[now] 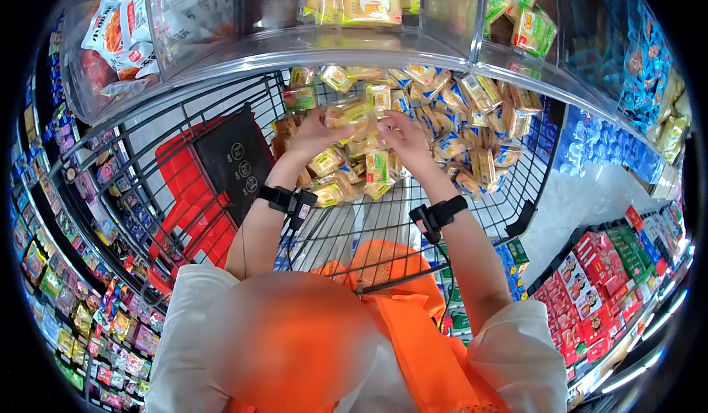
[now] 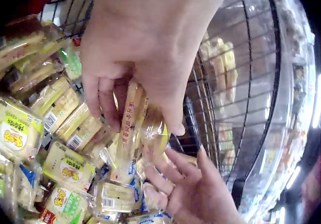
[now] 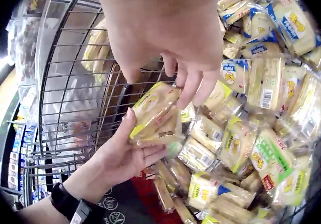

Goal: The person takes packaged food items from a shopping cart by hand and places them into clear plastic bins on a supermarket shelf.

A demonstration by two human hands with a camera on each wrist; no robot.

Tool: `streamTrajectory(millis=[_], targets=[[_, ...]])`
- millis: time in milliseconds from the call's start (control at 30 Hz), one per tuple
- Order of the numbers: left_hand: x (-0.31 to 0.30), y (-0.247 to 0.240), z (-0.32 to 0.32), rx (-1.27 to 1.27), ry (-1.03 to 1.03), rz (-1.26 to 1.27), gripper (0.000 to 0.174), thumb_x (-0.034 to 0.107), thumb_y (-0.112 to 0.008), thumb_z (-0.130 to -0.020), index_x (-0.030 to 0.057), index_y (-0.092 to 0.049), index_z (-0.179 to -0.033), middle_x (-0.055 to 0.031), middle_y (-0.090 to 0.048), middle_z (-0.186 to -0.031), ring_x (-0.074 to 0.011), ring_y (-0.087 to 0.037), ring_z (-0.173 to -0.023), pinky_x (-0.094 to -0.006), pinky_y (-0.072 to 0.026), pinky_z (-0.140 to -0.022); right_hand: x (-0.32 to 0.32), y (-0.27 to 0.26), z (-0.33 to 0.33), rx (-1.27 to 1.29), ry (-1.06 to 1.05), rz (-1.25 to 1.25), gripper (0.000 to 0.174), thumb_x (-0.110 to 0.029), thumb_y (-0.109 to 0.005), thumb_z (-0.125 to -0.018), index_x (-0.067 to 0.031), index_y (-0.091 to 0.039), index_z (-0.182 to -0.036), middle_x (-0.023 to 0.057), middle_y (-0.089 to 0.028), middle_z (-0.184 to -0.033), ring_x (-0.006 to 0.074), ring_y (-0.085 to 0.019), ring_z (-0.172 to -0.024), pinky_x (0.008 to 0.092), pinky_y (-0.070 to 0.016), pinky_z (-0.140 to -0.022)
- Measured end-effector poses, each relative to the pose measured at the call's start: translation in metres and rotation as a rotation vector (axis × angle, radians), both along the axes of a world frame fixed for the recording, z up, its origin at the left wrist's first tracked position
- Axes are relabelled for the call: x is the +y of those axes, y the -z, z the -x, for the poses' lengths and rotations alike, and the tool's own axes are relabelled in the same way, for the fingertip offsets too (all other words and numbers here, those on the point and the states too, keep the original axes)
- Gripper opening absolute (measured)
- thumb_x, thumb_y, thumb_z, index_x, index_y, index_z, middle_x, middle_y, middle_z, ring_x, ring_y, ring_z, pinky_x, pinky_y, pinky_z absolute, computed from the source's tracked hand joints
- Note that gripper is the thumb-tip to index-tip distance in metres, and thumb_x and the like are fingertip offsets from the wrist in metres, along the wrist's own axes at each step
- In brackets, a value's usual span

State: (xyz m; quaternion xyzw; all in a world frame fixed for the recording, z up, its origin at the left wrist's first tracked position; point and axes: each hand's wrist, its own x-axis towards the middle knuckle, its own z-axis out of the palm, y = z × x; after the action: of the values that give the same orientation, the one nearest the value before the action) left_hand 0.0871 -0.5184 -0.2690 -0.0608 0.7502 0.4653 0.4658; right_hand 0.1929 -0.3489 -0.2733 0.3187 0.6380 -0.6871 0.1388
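Over a wire shopping cart, my left hand holds yellow-edged snack packets between thumb and fingers. In the right wrist view the left hand supports these clear-wrapped packets from below, thumb on the near edge. My right hand is just beside them, fingers bent loosely; in the left wrist view the right hand has its fingers spread, close to the packets. Whether its fingertips touch them I cannot tell. Many similar packets with yellow, green or blue edges lie heaped below both hands.
Clear plastic bins of packaged snacks run along the far side of the cart. A red child seat with a black panel is at the cart's left. Shelves stand at left, and red boxes at right.
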Motion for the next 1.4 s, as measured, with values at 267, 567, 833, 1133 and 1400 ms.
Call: streamTrajectory(millis=[267, 567, 833, 1133, 1400], targets=[[0.005, 0.009, -0.020, 0.133, 0.068, -0.120, 0.042, 0.023, -0.067, -0.074, -0.0030, -0.050, -0.103, -0.0098, -0.057, -0.095, -0.0146, -0.053, -0.088, -0.0270, -0.0412, -0.077, 0.024, -0.001, 0.011, -0.253, -0.187, -0.012, 0.044, -0.034, -0.065, -0.074, 0.0017, -0.054, -0.097, 0.0085, -0.057, -0.084, 0.0151, -0.056, -0.075, 0.0280, -0.0445, -0.064], [-0.007, 0.023, -0.014, 0.009, -0.135, -0.208, 0.036, 0.016, -0.064, -0.077, 0.0016, -0.052, -0.107, -0.0023, -0.056, -0.096, -0.0082, -0.051, -0.081, -0.0223, -0.0406, -0.074, 0.056, 0.009, -0.006, -0.121, 0.329, 0.164, 0.027, -0.004, -0.055, -0.080, -0.0011, -0.050, -0.107, 0.0038, -0.056, -0.094, 0.0108, -0.053, -0.087, 0.0239, -0.0434, -0.070], [0.002, -0.012, 0.001, 0.051, 0.027, -0.226, 0.022, 0.005, -0.066, -0.071, 0.0017, -0.054, -0.089, 0.0005, -0.056, -0.084, -0.0069, -0.051, -0.075, -0.0211, -0.0411, -0.068, 0.052, 0.009, -0.001, 0.010, 0.421, 0.185, 0.030, -0.005, -0.055, -0.081, -0.0007, -0.049, -0.110, 0.0026, -0.055, -0.098, 0.0100, -0.051, -0.088, 0.0231, -0.0399, -0.076], [0.041, -0.209, 0.071, 0.649, 0.021, -0.275, 0.030, 0.014, -0.066, -0.075, -0.0015, -0.055, -0.098, -0.0057, -0.060, -0.078, -0.0089, -0.057, -0.065, -0.0210, -0.0441, -0.053, 0.036, 0.019, -0.006, -0.041, 0.654, 0.224, 0.044, -0.010, -0.049, -0.086, 0.0010, -0.034, -0.126, 0.0040, -0.048, -0.108, 0.0116, -0.044, -0.095, 0.0231, -0.0341, -0.083], [0.084, -0.158, 0.153, 0.887, 0.340, 0.114, 0.027, 0.008, -0.054, -0.081, -0.0032, -0.048, -0.104, -0.0174, -0.061, -0.084, -0.0258, -0.063, -0.072, -0.0317, -0.0479, -0.064, 0.036, -0.014, -0.007, 0.107, 0.448, 0.243, 0.037, -0.011, -0.052, -0.085, 0.0026, -0.041, -0.117, 0.0017, -0.050, -0.096, 0.0084, -0.045, -0.085, 0.0227, -0.0364, -0.077]])
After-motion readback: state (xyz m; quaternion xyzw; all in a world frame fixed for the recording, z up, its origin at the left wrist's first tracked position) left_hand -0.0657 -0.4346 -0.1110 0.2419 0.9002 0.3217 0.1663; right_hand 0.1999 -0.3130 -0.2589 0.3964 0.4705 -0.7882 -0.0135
